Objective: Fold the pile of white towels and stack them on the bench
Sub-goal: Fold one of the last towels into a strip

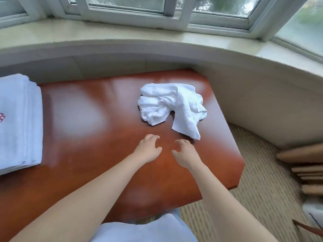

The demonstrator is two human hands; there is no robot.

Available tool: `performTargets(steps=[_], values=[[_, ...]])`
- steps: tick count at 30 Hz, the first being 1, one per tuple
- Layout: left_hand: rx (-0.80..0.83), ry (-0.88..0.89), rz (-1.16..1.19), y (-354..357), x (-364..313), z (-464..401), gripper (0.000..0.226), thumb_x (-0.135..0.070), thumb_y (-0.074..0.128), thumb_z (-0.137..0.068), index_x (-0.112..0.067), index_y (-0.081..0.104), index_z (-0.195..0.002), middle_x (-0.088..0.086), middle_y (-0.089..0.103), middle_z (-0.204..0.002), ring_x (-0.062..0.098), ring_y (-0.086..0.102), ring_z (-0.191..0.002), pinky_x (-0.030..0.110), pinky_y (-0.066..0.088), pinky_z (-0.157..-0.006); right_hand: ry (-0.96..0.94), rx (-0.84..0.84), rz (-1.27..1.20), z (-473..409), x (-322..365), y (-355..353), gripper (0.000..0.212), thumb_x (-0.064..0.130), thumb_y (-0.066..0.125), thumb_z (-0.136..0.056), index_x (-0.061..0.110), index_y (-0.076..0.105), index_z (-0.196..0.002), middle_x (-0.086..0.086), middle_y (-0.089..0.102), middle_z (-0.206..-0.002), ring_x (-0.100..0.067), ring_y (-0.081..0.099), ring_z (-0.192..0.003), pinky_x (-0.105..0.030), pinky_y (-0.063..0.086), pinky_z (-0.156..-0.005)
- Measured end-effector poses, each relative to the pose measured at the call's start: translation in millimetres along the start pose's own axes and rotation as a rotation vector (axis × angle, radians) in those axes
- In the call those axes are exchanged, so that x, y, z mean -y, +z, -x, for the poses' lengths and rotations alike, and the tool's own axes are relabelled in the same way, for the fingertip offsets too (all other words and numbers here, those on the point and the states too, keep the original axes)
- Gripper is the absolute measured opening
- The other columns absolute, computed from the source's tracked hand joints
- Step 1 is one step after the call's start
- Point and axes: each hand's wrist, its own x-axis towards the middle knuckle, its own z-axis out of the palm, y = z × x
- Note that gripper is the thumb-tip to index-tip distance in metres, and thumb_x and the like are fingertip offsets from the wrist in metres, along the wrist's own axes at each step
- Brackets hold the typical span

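While both hands hover over the bench [87,119], left hand [147,149] and right hand [186,152] empty with fingers loosely curled, crumpled towel [171,105] just beyond them, folded stack [19,123] far left.

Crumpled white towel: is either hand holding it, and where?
No. The left hand and right hand hover empty, short of the crumpled white towel.

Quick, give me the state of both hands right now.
Left hand: open, fingers loosely curled, holding nothing.
Right hand: open, fingers loosely curled, holding nothing, just short of the crumpled towel.
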Motion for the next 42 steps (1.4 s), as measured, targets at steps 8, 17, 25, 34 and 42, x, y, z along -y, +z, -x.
performTargets(steps=[8,17,25,34,42], values=[[-0.046,-0.246,0.152,14,-57,-73,0.054,-0.04,0.056,-0.099,-0.03,0.043,-0.151,-0.006,0.029,-0.161,0.018,0.052,-0.131,0.028,0.046,-0.094,-0.047,0.036,-0.043,-120,-51,-56,0.06,0.026,0.057,-0.096,0.024,0.043,-0.154,-0.008,0.012,-0.169,-0.031,0.021,-0.152,-0.044,0.036,-0.117],[-0.052,-0.389,0.217,35,-77,-93,0.054,-0.041,0.055,-0.1,-0.031,0.042,-0.151,-0.009,0.027,-0.162,0.016,0.054,-0.126,0.025,0.043,-0.087,-0.122,0.219,-0.005,-176,-57,-78,0.063,0.022,0.052,-0.096,0.017,0.039,-0.157,-0.01,0.025,-0.165,-0.032,0.039,-0.144,-0.043,0.042,-0.11],[-0.202,-0.486,0.428,27,-71,-84,0.056,-0.055,0.045,-0.102,-0.029,0.041,-0.153,-0.005,0.04,-0.158,0.019,0.051,-0.134,0.035,0.044,-0.102,-0.227,0.294,-0.037,-156,-27,-78,0.03,0.02,0.058,-0.086,0.014,0.054,-0.057,0.002,0.049,-0.057,-0.02,0.044,-0.058,-0.03,0.038,-0.056],[-0.307,-0.571,0.611,28,-40,-44,0.038,-0.058,0.065,-0.087,-0.023,0.058,-0.1,-0.009,0.066,-0.099,0.014,0.064,-0.088,0.03,0.045,-0.066,-0.21,0.866,-0.205,-88,6,-47,0.007,0.024,0.074,-0.075,0.026,0.073,-0.068,0.012,0.063,-0.064,-0.003,0.059,-0.064,-0.023,0.045,-0.065],[-0.29,-0.569,0.699,63,14,32,0.02,-0.037,0.064,-0.09,-0.019,0.058,-0.095,0.0,0.064,-0.099,0.017,0.058,-0.083,0.031,0.044,-0.066,-0.135,0.965,-0.071,-19,8,-3,0.038,0.019,0.074,-0.084,0.003,0.075,-0.118,0.001,0.072,-0.096,-0.007,0.066,-0.086,-0.028,0.054,-0.096]])
